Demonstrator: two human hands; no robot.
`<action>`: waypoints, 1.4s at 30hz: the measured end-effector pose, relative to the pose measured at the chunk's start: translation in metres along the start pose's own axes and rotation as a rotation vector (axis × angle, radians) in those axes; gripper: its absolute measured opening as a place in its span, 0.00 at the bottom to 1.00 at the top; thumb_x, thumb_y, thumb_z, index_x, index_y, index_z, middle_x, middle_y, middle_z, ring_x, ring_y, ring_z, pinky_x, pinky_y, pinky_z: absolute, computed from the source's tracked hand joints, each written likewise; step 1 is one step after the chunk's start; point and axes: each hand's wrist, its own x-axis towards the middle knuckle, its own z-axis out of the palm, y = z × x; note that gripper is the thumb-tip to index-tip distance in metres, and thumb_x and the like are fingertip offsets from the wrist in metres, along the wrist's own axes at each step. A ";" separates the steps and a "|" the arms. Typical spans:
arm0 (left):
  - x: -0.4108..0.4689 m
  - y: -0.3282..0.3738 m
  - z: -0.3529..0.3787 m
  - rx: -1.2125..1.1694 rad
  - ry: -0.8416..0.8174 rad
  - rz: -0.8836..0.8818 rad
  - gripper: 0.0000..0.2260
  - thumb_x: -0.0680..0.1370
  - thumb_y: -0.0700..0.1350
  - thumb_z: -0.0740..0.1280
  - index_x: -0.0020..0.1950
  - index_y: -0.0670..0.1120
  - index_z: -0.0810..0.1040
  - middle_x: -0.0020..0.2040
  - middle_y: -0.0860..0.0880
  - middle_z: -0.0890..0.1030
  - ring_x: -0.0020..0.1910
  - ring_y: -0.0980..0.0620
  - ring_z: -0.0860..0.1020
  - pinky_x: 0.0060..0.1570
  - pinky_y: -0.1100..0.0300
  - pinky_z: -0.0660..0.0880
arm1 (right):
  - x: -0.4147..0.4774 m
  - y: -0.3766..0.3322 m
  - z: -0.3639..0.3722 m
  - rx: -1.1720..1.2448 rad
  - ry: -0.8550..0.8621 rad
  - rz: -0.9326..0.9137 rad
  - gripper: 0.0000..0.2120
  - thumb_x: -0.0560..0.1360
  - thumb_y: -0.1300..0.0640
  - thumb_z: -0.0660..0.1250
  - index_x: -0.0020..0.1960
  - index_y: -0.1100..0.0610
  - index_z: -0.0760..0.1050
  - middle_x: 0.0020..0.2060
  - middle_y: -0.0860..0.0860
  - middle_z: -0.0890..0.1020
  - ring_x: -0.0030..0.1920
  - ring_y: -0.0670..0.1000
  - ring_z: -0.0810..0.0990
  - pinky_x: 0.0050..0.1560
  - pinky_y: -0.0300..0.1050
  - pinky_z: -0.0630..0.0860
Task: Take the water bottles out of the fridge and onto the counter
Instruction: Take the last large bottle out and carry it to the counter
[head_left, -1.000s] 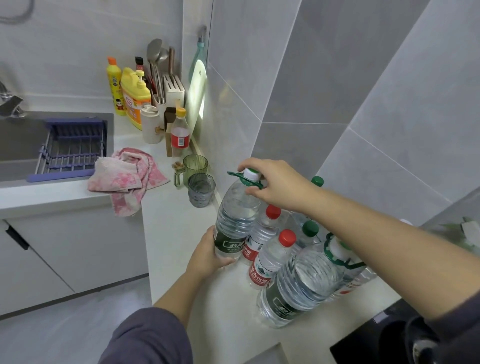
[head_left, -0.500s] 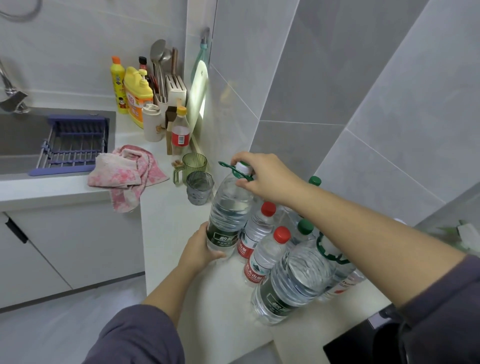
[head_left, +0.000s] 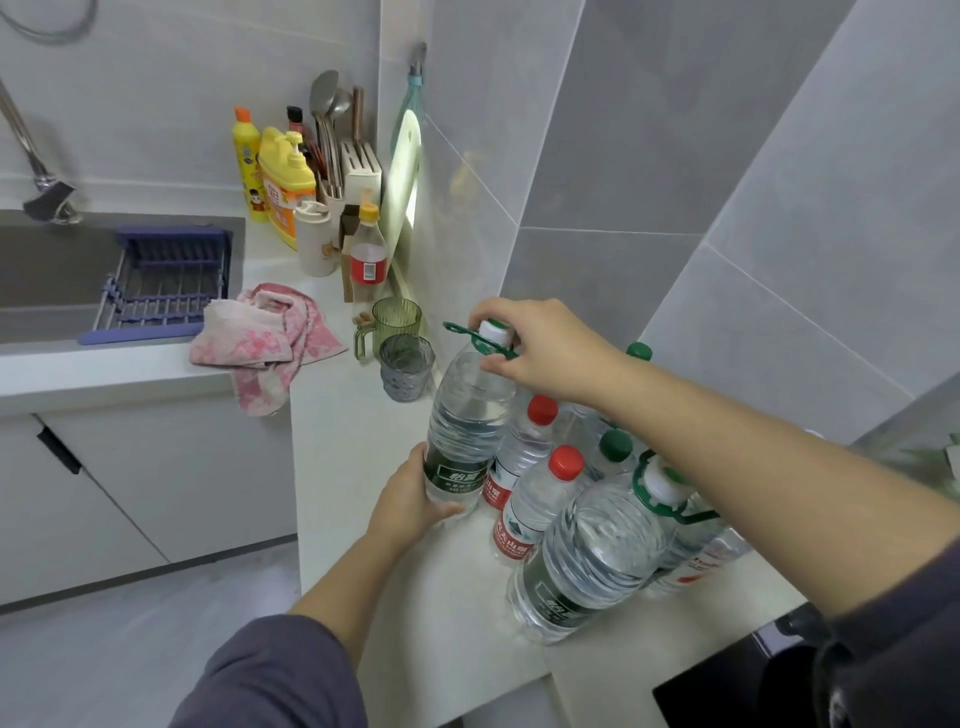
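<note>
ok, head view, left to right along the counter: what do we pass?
dish rack → pink towel → green cup → held bottle → nearest big bottle

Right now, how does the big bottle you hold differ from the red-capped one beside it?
The large handled bottle is taller and fatter than the adjoining red-capped bottle. Its cap is white with a green handle, the other's plain red. Its label is dark green, the other's red and white. Both are clear plastic.
</note>
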 end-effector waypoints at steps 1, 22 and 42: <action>0.000 0.000 0.001 -0.005 0.001 -0.006 0.37 0.62 0.49 0.82 0.67 0.52 0.68 0.57 0.60 0.76 0.54 0.59 0.75 0.50 0.67 0.69 | 0.000 0.000 0.000 -0.007 -0.002 -0.001 0.18 0.76 0.53 0.72 0.64 0.51 0.74 0.50 0.54 0.82 0.47 0.52 0.77 0.48 0.46 0.74; -0.042 0.050 0.051 0.145 -0.210 -0.239 0.17 0.74 0.55 0.73 0.47 0.42 0.75 0.47 0.46 0.82 0.48 0.47 0.80 0.45 0.56 0.74 | -0.037 0.052 0.005 -0.201 -0.556 0.264 0.46 0.68 0.45 0.78 0.78 0.46 0.57 0.74 0.49 0.67 0.70 0.54 0.69 0.69 0.51 0.69; -0.042 0.048 0.040 0.207 -0.321 -0.054 0.21 0.74 0.55 0.73 0.62 0.45 0.77 0.59 0.46 0.82 0.59 0.46 0.79 0.50 0.59 0.70 | -0.037 0.050 0.003 -0.279 -0.581 0.262 0.45 0.70 0.44 0.76 0.79 0.42 0.54 0.76 0.48 0.64 0.73 0.56 0.66 0.68 0.51 0.66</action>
